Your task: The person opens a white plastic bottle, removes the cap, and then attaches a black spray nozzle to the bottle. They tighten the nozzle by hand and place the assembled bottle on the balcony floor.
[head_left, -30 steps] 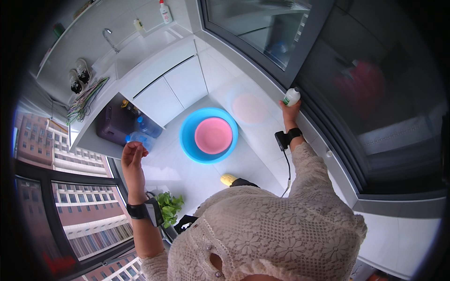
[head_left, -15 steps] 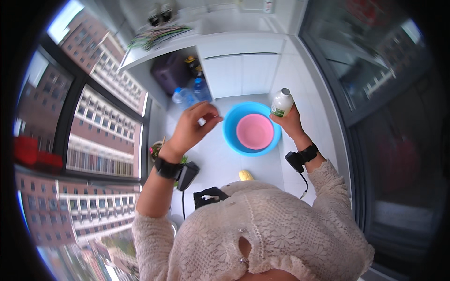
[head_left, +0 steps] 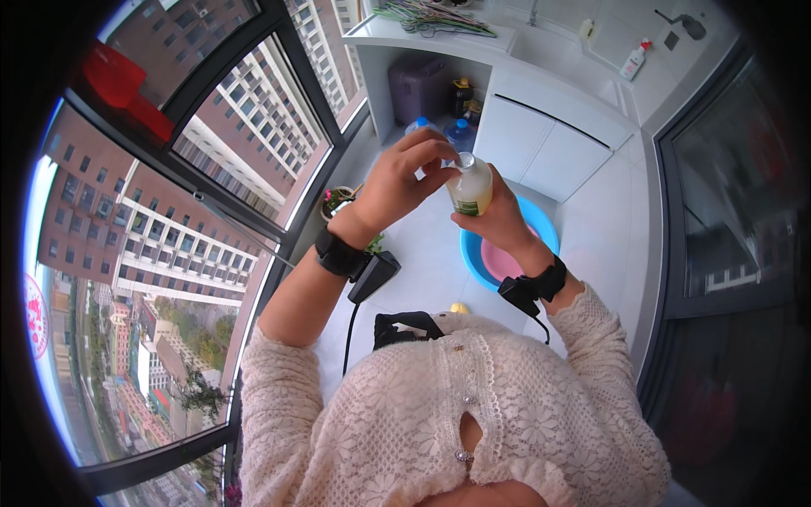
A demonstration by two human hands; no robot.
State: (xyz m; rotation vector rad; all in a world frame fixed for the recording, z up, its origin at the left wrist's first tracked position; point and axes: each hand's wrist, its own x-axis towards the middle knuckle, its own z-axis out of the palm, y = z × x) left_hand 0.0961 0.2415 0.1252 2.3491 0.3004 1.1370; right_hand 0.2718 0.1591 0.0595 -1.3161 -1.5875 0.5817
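A small pale bottle (head_left: 471,188) with a green patch on its label is gripped in my right hand (head_left: 498,215), its round mouth turned up toward me. My left hand (head_left: 405,177) is beside the bottle's neck, thumb and forefinger pinched together at the rim. What lies between those fingertips, if anything, is too small to tell. Below and behind my right hand stands a blue basin (head_left: 549,224) on the floor, with a pink basin (head_left: 493,260) inside it, both partly hidden by my hand and wrist.
White cabinets (head_left: 541,139) under a sink counter stand ahead. An open bay holds a dark purple suitcase-like box (head_left: 418,89) and large water bottles (head_left: 460,135). A potted plant (head_left: 336,201) is by the window at left. A spray bottle (head_left: 635,61) stands far right.
My hands have come together: the bottle has moved left, away from over the basins, and my left hand has reached its neck. The view has turned right.
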